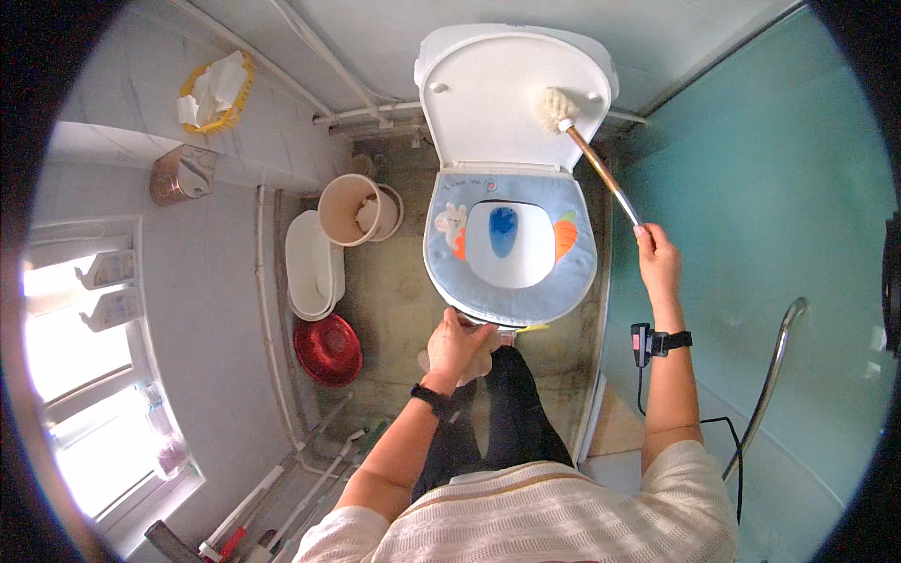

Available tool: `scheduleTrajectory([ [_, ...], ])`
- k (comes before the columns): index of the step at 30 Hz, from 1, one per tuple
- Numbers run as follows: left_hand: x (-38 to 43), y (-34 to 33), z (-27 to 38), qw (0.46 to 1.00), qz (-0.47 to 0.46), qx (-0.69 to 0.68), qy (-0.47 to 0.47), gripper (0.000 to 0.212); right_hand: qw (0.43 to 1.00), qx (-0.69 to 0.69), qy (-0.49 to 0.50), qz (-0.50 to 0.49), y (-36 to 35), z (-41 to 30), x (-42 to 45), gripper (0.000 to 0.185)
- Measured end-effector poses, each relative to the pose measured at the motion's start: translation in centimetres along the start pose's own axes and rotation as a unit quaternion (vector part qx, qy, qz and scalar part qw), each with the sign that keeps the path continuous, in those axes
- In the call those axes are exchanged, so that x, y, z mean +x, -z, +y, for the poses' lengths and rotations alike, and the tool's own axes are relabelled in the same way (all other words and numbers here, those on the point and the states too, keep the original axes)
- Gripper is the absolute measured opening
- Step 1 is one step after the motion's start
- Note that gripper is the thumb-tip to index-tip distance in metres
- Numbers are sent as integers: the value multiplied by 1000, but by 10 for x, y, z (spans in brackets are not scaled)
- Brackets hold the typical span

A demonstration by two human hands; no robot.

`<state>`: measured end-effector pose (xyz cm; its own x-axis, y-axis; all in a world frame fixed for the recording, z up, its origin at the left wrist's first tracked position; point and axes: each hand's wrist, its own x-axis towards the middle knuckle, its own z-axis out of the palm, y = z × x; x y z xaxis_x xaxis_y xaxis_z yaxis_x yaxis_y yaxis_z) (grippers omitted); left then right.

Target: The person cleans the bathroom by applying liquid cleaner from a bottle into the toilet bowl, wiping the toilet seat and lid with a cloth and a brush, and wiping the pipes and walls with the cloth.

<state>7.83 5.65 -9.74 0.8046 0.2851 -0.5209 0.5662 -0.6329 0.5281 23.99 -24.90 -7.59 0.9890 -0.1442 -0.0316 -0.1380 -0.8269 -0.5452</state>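
Note:
My right hand (659,259) grips the metal lower end of a toilet brush (597,166). The brush's round, pale bristle head (556,110) is up in front of the raised white toilet lid (507,84); whether it touches the lid, I cannot tell. At the front rim of the toilet seat, my left hand (454,346) has its fingers and thumb closed on the edge. A blue-grey plush seat cover (510,299) with a rabbit and a carrot lies on the seat. Blue liquid (502,232) shows in the toilet bowl (538,264).
Left of the toilet stand a beige bucket (345,190), a white oblong tub (304,264) and a red basin (328,350). A yellow basket (243,88) with paper hangs on the wall. A teal glass panel (732,211) and a curved metal handle (778,352) are at right.

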Motion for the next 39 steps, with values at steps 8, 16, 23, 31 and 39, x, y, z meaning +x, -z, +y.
scheduleTrajectory([
  [8, -1, -2, -4, 999, 21, 24, -29, 57, 998, -1, 47, 44, 2, -14, 7, 25],
  [16, 1, 11, 6, 999, 14, -12, -32, 54, 995, 36, 81, 53, 15, 0, 15, 25],
  [23, 15, 33, 29, 996, 40, -12, -79, 54, 998, 32, 45, -9, 17, -17, 16, 27],
  [31, 22, 49, 40, 996, 36, 2, -78, 57, 996, 6, 80, -38, 10, -20, 31, 28],
  [39, 19, 40, 31, 998, 29, 8, -58, 64, 991, -92, 32, -92, -5, 13, 34, 31],
])
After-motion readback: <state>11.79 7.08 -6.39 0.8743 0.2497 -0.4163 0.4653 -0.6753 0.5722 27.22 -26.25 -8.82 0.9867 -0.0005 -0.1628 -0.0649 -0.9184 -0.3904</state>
